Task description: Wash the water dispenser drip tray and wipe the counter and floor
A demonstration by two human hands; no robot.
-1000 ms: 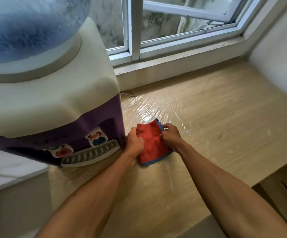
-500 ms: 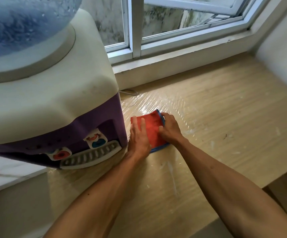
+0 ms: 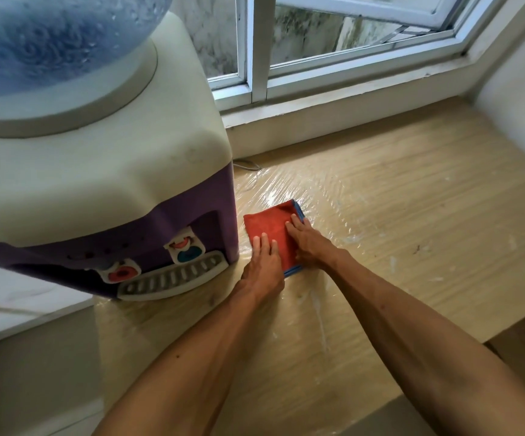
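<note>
A folded red cloth with a blue edge (image 3: 269, 229) lies flat on the wooden counter (image 3: 396, 234), just right of the water dispenser (image 3: 104, 184). My left hand (image 3: 262, 265) presses flat on the cloth's near left part, fingers stretched out. My right hand (image 3: 310, 240) lies flat on its right side. The dispenser is cream and purple, with a red tap, a blue tap and a grey slotted drip tray (image 3: 173, 276) at its front base. The counter around the cloth shines wet.
A big blue water bottle (image 3: 50, 36) sits on top of the dispenser. A white window frame (image 3: 258, 58) and sill run along the back. A white wall (image 3: 519, 99) closes the right end. A thin cable (image 3: 248, 165) lies behind the dispenser. The counter's front edge drops off at lower right.
My hands went from gripping the cloth's edges to lying flat on it. The cloth has slid away from me, closer to the dispenser's side.
</note>
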